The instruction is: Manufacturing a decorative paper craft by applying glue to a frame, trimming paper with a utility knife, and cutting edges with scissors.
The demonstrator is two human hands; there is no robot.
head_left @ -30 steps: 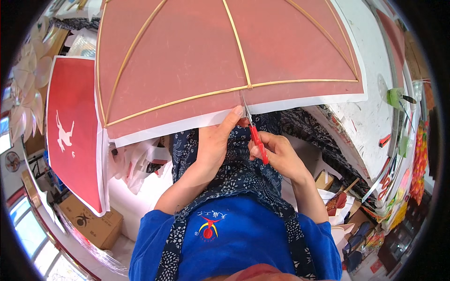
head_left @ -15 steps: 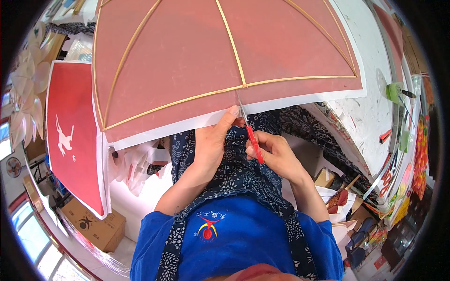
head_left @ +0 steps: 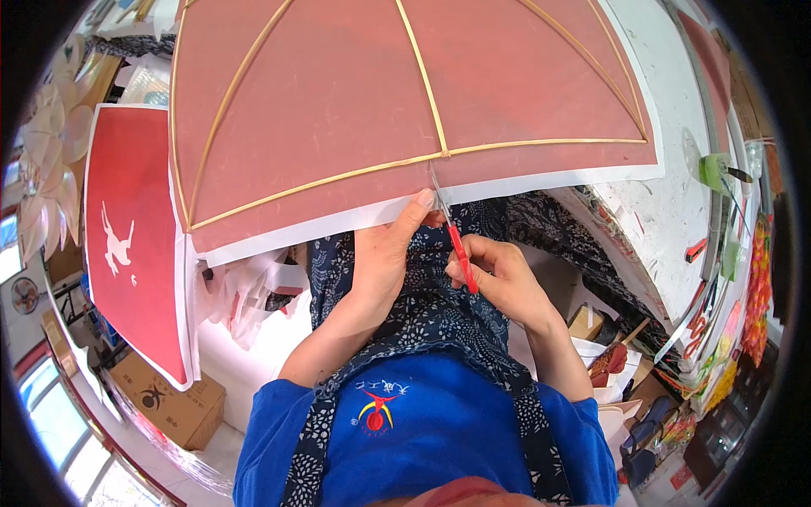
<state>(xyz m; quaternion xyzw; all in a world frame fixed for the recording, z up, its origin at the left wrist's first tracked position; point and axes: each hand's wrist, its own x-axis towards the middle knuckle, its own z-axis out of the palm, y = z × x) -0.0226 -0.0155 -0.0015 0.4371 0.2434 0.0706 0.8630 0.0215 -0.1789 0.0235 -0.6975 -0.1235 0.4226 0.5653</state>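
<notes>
Head view: white-edged, thin-ribbed dull red sheet (head_left: 372,101)

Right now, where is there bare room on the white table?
The white table looks mostly bare between the framed red sheet and the green object; also, though specked, below the sheet's right corner, left of the small red object. Crowded: the right side, with red-handled tools and bright bundles.

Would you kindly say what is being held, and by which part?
The left grip pinches the red sheet by its white near edge; the right grip holds the scissors by their red handles.
</notes>
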